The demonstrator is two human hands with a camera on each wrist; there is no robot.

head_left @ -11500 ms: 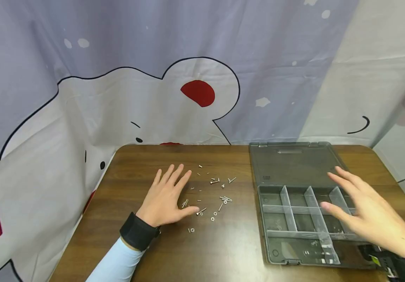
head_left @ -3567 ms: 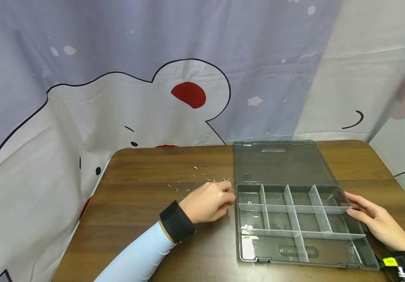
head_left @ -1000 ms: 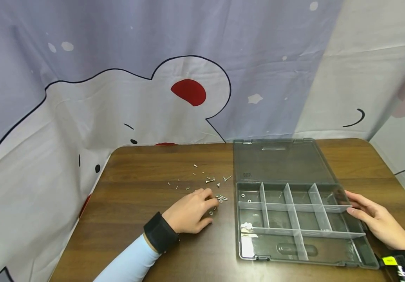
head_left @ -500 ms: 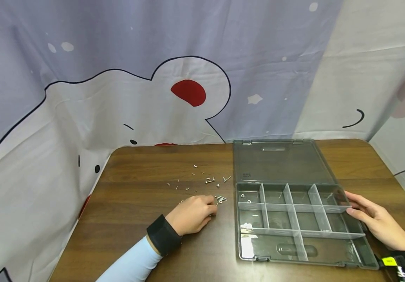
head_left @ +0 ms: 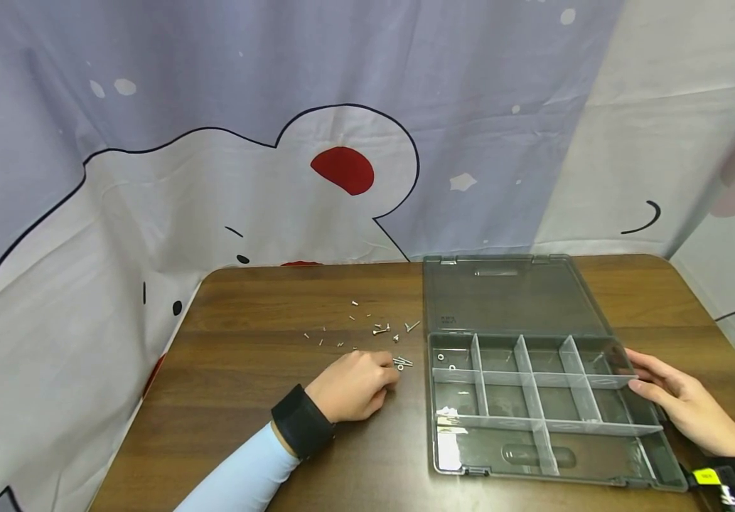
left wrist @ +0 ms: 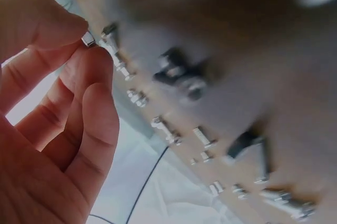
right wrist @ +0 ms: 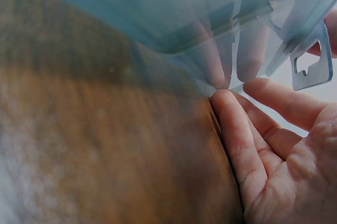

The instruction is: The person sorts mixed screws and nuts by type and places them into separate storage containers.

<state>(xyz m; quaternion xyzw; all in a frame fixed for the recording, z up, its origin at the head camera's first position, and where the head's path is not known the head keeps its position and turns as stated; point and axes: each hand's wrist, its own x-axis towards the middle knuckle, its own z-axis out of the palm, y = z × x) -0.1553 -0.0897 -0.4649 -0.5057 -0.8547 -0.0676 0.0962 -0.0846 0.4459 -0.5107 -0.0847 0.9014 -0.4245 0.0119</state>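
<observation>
My left hand (head_left: 353, 385) is low over the table's middle, left of the box. In the left wrist view its thumb and index finger pinch a small silver nut (left wrist: 88, 38). Loose screws (head_left: 404, 360) lie just beyond the fingertips, with another nut (head_left: 400, 368) beside them. My right hand (head_left: 694, 409) rests against the right side of the grey transparent compartment box (head_left: 537, 424); its fingertips touch the wall in the right wrist view. Two nuts (head_left: 441, 357) lie in the box's back left compartment. What lies under my left palm is hidden in the head view.
The box's lid (head_left: 502, 295) lies folded back towards the curtain (head_left: 246, 199). Several small screws (head_left: 382, 330) are scattered across the back of the wooden table (head_left: 265, 299). Dividers (head_left: 529, 377) split the box into several compartments.
Since the earliest frame the box shifted left and two nuts came into its back left compartment. In the last second my left hand's fingers closed over a nut on the table; the right hand stayed put.
</observation>
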